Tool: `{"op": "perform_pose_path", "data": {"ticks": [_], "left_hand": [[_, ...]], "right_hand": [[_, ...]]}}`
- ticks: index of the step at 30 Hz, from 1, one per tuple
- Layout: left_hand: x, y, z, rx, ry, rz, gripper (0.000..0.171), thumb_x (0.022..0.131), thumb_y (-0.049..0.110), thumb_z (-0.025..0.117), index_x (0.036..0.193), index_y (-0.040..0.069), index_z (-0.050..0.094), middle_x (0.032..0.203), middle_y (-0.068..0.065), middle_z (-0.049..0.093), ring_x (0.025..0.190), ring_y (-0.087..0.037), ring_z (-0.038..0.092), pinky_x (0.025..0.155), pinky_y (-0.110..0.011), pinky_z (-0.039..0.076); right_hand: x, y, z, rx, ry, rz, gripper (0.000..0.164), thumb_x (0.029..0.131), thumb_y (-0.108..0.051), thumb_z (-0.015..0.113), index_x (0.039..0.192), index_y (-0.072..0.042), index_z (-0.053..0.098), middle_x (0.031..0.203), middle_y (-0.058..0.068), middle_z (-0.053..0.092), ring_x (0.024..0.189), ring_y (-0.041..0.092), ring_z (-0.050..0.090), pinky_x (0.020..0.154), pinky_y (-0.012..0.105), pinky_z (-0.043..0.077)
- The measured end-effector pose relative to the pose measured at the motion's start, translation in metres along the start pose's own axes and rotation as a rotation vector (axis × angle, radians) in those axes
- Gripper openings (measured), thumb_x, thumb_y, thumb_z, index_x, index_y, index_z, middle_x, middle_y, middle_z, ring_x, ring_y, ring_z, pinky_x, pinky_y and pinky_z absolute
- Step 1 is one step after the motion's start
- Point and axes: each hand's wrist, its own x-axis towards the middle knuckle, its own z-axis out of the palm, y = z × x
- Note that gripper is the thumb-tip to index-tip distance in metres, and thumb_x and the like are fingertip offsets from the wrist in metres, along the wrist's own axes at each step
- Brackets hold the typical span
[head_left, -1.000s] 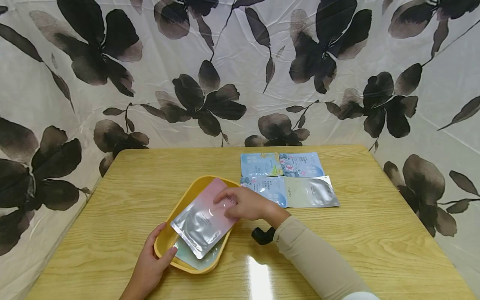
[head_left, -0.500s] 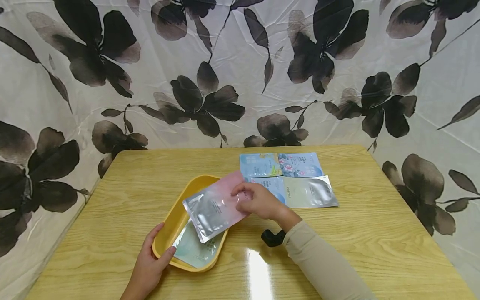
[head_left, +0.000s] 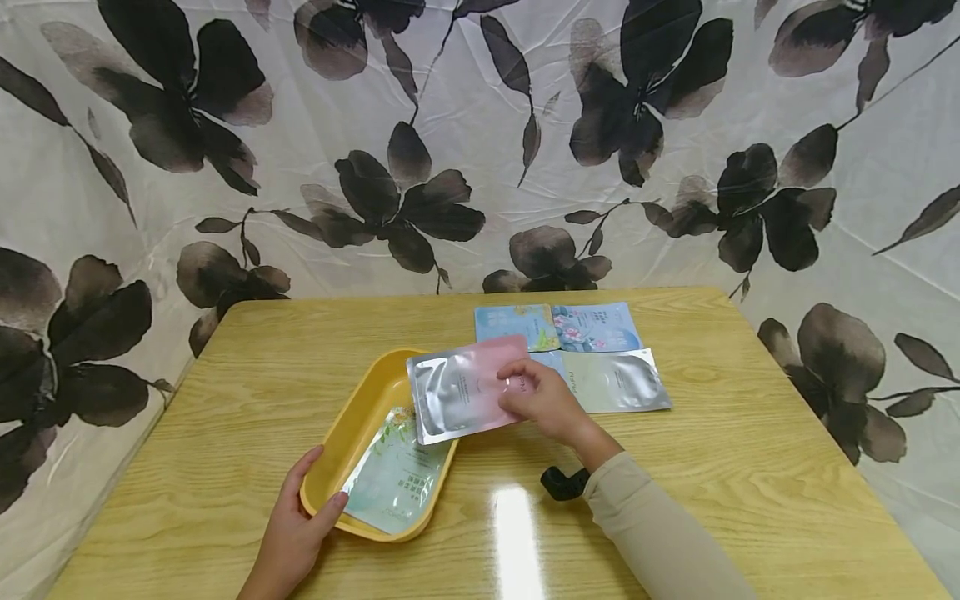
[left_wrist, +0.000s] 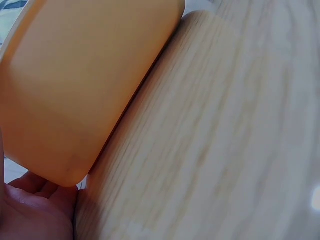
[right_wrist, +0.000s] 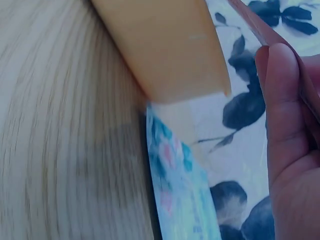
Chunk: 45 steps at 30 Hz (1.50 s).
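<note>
My right hand pinches a pink and silver face mask packet near its pink end. The packet is held above the far right side of a yellow plastic basket. Seen edge-on in the right wrist view, the packet lies between thumb and fingers. My left hand grips the basket's near left corner, thumb over the rim and fingers outside. Inside the basket lies a pale green face mask packet. The left wrist view shows the basket's outer wall and part of my left hand.
At the back right, several packets lie flat in two rows: a blue one, a blue floral one, a silver and pale green one, and another blue one mostly hidden. A floral cloth hangs behind the wooden table.
My right hand has moved the pink packet rightward and away, from over the basket's middle towards the packet rows, uncovering the green packet. My left hand stays on the basket.
</note>
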Motion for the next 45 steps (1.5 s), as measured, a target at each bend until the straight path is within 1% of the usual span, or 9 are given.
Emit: {"op": "perform_pose_path", "data": {"ticks": [4,7,10,13,20,28,33,40,45], "left_hand": [[0.0,0.0,0.0,0.004,0.0,0.009,0.064,0.095,-0.009,0.059,0.149,-0.005,0.025,0.134,-0.032,0.038,0.105,-0.001,0.054,0.082,-0.014,0.05],[0.001,0.0,0.0,0.012,-0.002,0.009,0.064,0.096,-0.008,0.059,0.149,-0.005,0.025,0.134,-0.032,0.038,0.105,-0.001,0.054,0.081,-0.013,0.049],[0.001,0.0,-0.001,0.014,-0.003,0.001,0.064,0.096,-0.008,0.059,0.15,-0.005,0.024,0.134,-0.033,0.038,0.105,0.0,0.054,0.081,-0.013,0.049],[0.001,0.0,-0.001,0.009,-0.007,-0.014,0.065,0.096,-0.007,0.059,0.15,-0.004,0.024,0.135,-0.033,0.037,0.105,-0.001,0.054,0.081,-0.014,0.05],[0.001,0.0,-0.002,0.015,-0.011,-0.035,0.065,0.097,-0.005,0.059,0.151,-0.003,0.022,0.136,-0.032,0.036,0.105,0.0,0.054,0.081,-0.014,0.05],[0.001,0.002,-0.001,0.019,-0.006,0.018,0.064,0.096,-0.008,0.059,0.149,-0.006,0.024,0.133,-0.034,0.038,0.103,-0.001,0.055,0.081,-0.013,0.05],[0.001,0.002,-0.001,0.026,-0.005,0.022,0.064,0.096,-0.008,0.059,0.149,-0.006,0.024,0.132,-0.033,0.039,0.103,-0.001,0.054,0.08,-0.013,0.05],[0.001,0.002,-0.001,0.042,-0.006,0.018,0.064,0.096,-0.007,0.059,0.149,-0.005,0.025,0.133,-0.033,0.039,0.104,0.0,0.054,0.081,-0.013,0.049],[0.001,0.002,-0.001,0.035,-0.004,0.021,0.064,0.096,-0.008,0.059,0.15,-0.005,0.024,0.133,-0.033,0.039,0.103,-0.001,0.054,0.08,-0.013,0.049]], "right_hand": [[-0.004,0.004,-0.009,0.007,0.054,0.013,0.029,0.084,-0.006,0.074,0.111,-0.001,0.065,0.117,0.014,0.058,0.08,0.02,0.053,0.068,0.026,0.05],[-0.008,0.006,-0.014,0.023,0.079,0.027,0.028,0.085,-0.004,0.074,0.111,-0.001,0.065,0.115,0.013,0.058,0.084,0.019,0.052,0.068,0.024,0.05],[-0.011,0.009,-0.019,0.052,0.091,0.032,0.028,0.085,0.0,0.072,0.111,0.002,0.063,0.111,0.015,0.058,0.084,0.019,0.053,0.067,0.023,0.051],[-0.014,0.013,-0.023,0.09,0.102,0.037,0.029,0.086,0.003,0.071,0.113,0.005,0.061,0.107,0.017,0.057,0.078,0.017,0.053,0.065,0.023,0.052],[-0.02,0.021,-0.033,0.152,0.146,0.072,0.03,0.087,0.006,0.068,0.115,0.009,0.058,0.107,0.018,0.055,0.078,0.015,0.056,0.067,0.023,0.056],[-0.026,0.029,-0.043,0.151,0.201,0.096,0.032,0.086,0.007,0.069,0.116,0.009,0.057,0.101,0.016,0.056,0.075,0.013,0.056,0.066,0.023,0.056],[-0.029,0.035,-0.047,0.163,0.212,0.118,0.032,0.085,0.009,0.067,0.115,0.011,0.056,0.101,0.015,0.055,0.071,0.011,0.057,0.064,0.024,0.056],[-0.036,0.046,-0.046,0.212,0.208,0.206,0.034,0.085,0.009,0.066,0.118,0.011,0.055,0.098,0.014,0.053,0.071,0.014,0.058,0.06,0.029,0.058],[-0.04,0.05,-0.041,0.21,0.204,0.216,0.035,0.083,0.01,0.066,0.116,0.011,0.056,0.098,0.014,0.053,0.07,0.013,0.057,0.059,0.027,0.057]]}}
